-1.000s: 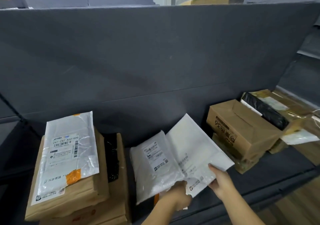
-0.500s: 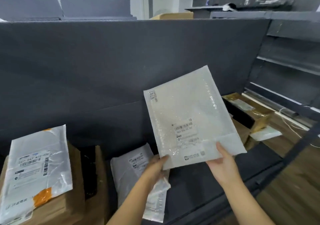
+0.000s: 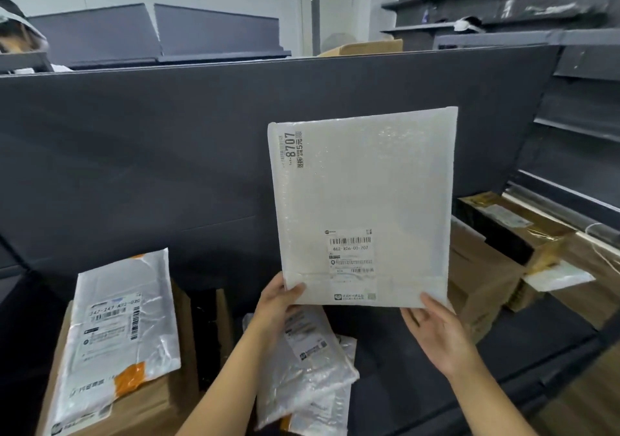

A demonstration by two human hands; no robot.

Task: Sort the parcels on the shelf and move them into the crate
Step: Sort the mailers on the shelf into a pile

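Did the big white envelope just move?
Yes. The envelope went up: it lay on the shelf beside the small white bag; now the left hand and right hand hold it upright above that bag.

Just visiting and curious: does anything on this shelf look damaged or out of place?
No clear damage. The cardboard boxes at right lie tilted in a loose heap, a white slip poking out. The plastic mailer lying mid-shelf is crumpled.

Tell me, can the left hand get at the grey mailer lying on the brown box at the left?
Probably not yet: the left hand pinches the white bubble mailer. The grey mailer lies uncovered atop the brown box, so once freed, likely yes.
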